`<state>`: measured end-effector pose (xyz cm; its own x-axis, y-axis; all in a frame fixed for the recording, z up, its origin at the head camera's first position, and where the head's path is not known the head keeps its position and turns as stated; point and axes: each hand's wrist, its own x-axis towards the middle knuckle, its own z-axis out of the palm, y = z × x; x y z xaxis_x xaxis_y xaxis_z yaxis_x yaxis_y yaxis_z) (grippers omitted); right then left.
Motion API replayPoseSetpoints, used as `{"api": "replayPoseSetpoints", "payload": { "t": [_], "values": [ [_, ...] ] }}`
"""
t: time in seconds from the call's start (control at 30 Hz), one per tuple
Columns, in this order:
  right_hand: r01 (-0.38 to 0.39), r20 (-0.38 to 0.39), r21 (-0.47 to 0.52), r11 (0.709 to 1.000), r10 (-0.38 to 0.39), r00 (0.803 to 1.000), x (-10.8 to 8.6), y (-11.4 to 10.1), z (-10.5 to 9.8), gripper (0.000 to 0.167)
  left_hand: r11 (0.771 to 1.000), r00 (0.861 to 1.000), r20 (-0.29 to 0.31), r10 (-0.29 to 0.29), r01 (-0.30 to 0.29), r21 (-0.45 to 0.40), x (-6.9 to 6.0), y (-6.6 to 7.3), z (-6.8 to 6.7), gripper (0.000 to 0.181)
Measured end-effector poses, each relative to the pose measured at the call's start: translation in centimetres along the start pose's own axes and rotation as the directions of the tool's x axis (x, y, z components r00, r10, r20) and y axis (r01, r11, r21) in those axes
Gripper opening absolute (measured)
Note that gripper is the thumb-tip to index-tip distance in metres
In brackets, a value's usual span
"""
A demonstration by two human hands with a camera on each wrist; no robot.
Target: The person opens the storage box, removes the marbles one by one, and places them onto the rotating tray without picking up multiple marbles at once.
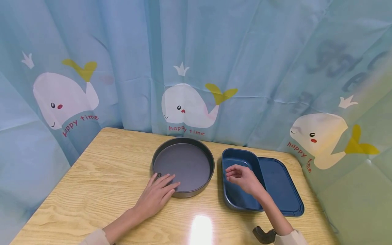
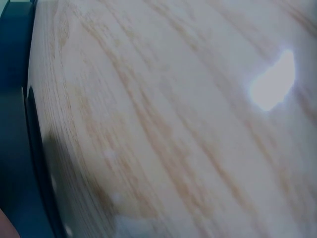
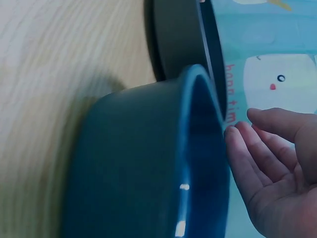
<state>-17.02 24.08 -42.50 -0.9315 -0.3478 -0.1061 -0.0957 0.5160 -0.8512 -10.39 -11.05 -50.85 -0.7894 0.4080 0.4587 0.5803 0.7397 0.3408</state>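
Note:
A round dark grey pan [image 1: 186,166] lies on the wooden table, its inside bare. My left hand [image 1: 154,197] is spread over the pan's near left rim, fingers reaching inward; whether they touch its floor I cannot tell. A small dark piece [image 1: 159,174] shows beside those fingers, too small to name. To the right stands a deep blue rectangular container [image 1: 226,190] without a cover. Above it hovers my right hand [image 1: 243,178], fingers loosely bent and nothing visible between them. The right wrist view shows that hand [image 3: 277,168] beside the container's rim, thumb and fingertips apart.
A flat blue lid [image 1: 283,187] lies right of the container, partly hidden behind it. The wooden table [image 1: 101,177] has a bright glare near its front. A light blue curtain [image 1: 131,51] with whale prints hangs behind the table and along its sides.

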Motion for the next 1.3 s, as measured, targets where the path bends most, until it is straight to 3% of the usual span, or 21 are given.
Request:
{"api": "replayPoseSetpoints", "payload": {
  "t": [0.4,0.57,0.83,1.3],
  "values": [
    [-0.016,0.046,-0.032,0.999,0.017,0.999,-0.3,2.9,0.6,0.021,1.000,1.000,-0.002,0.002,-0.002,0.005,0.0,-0.1,0.0,0.031],
    [0.013,0.107,-0.047,0.999,-0.008,0.994,-0.2,3.4,1.0,0.021,1.000,1.000,-0.002,-0.001,0.001,0.002,0.0,0.0,0.0,0.030],
    [0.023,0.137,-0.082,0.996,-0.011,0.990,-0.1,3.8,1.5,0.021,1.000,1.000,-0.014,0.006,-0.006,-0.003,0.0,0.0,0.0,0.030],
    [0.071,0.140,-0.237,0.969,-0.038,0.989,0.0,4.5,2.0,0.015,1.000,1.000,-0.016,0.010,-0.010,-0.003,0.1,0.0,-0.1,0.029]
  ]
}}
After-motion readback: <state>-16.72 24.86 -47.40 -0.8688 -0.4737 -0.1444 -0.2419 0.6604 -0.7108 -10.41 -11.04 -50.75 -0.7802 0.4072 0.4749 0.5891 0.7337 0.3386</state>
